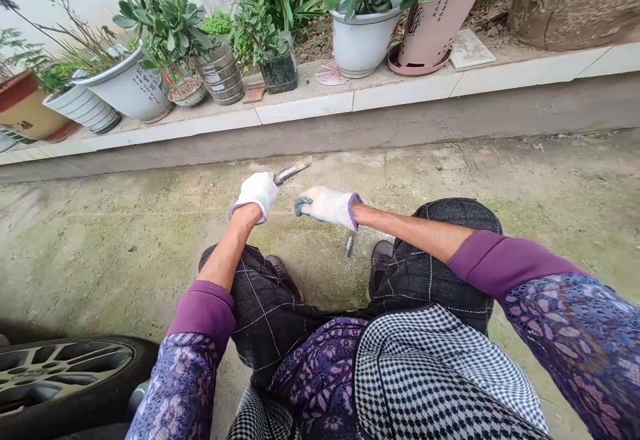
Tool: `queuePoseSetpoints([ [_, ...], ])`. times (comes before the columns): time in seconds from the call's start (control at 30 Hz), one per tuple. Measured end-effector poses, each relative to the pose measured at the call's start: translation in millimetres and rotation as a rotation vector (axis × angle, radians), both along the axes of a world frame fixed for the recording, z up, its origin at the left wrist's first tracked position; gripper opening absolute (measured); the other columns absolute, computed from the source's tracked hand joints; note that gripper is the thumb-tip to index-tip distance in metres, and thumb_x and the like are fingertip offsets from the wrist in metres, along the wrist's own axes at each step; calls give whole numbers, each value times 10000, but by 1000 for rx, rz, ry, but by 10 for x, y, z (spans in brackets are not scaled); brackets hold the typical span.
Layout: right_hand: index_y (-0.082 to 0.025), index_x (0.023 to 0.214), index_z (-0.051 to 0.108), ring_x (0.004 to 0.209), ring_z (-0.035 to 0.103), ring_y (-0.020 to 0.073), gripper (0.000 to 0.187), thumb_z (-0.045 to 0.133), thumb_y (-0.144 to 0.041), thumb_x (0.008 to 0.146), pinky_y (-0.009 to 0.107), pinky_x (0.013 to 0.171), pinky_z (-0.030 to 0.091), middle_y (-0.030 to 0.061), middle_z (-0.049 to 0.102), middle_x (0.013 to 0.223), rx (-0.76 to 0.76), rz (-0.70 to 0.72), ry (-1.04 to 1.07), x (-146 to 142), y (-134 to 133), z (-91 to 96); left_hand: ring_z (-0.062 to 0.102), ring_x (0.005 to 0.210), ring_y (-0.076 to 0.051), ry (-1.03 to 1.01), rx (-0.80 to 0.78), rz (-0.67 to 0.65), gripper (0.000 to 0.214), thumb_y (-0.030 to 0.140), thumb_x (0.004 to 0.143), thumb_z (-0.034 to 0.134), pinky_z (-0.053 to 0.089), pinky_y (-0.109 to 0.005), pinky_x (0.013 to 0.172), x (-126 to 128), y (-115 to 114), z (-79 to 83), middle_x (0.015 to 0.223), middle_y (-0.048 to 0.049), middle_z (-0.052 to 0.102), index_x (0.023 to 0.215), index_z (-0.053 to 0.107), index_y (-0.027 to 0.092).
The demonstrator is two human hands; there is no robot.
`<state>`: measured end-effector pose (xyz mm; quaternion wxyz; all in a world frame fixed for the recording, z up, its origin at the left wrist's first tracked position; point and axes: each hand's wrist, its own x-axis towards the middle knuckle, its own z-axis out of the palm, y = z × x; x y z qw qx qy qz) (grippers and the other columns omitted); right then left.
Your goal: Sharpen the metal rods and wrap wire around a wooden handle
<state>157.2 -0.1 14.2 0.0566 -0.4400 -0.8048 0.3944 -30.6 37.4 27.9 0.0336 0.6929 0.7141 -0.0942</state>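
As you squat with your knees spread, your left hand (257, 195) and right hand (327, 207) work out in front of you, above the damp-looking concrete ground (125, 273). Both wear white knit gloves, and the right glove shows a green coating on its fingers (302, 205). That coating likely serves for purchase on something slick.

Your left hand is closed in a firm fist around a slender, silvery object (291, 173), which looks like a small scaled fish, though the view does not confirm it. It projects forward and up from your fist, away from your body, probably to keep it clear of your clothing.

Your right hand is curled and appears closed on a narrow grey metal piece (349, 243), which points down toward the gap between your knees. Your fingers hide most of it, so I cannot confirm its type; a small blade is possible. Holding it low would keep its tip away from your left hand.

Your plaid trousers (265, 300) sit just below and behind both hands, and your purple sleeves (203, 313) are pushed back, leaving your forearms bare and the cuffs out of the work. A tiled kerb (305, 108) with potted plants in white pots (363, 43) runs across the upper part of the frame, and a car wheel (65, 373) sits at lower left.
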Motion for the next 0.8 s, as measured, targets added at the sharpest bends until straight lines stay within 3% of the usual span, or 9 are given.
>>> queuePoseSetpoints([
  [0.17,-160,1037,759,761,622,172,286,500,-266,980,281,656,368,90,771,961,257,15,-187,69,1,208,737,1064,-324,114,-36,-21,328,232,952,542,550,-378,909,65,67,-102,1085,-228,770,1139,778,103],
  [0.3,-180,1144,751,867,686,227,337,474,-309,1002,311,680,385,130,784,1065,376,-43,-316,216,136,287,739,1077,-369,265,-185,-231,351,151,958,470,563,-425,890,185,-63,-209,1054,-258,763,1114,771,62],
  [0.4,-170,1176,752,934,701,247,347,490,-290,983,313,698,400,142,782,1117,420,-109,-355,286,351,220,741,1068,-381,257,-250,-374,338,128,943,470,559,-455,891,299,-197,-254,1043,-235,770,1080,777,91],
  [0.57,-174,1089,777,833,664,181,302,527,-245,936,264,688,420,69,781,1018,325,-191,-226,347,721,-64,766,934,-377,204,-203,-493,348,209,959,459,567,-450,789,347,-286,-161,969,-194,775,1151,741,141],
  [0.67,-166,1055,783,750,618,146,296,524,-189,913,244,658,416,48,758,953,182,-164,-145,328,797,-227,767,908,-353,134,-184,-431,327,303,950,507,561,-405,765,318,-301,-48,948,-155,780,1153,738,190],
  [0.8,-168,1053,783,680,589,148,293,533,-188,902,249,609,400,54,742,900,70,-94,-185,178,663,-344,762,942,-331,51,-118,-336,337,383,954,525,553,-375,802,236,-289,75,988,-131,788,1156,736,218],
])
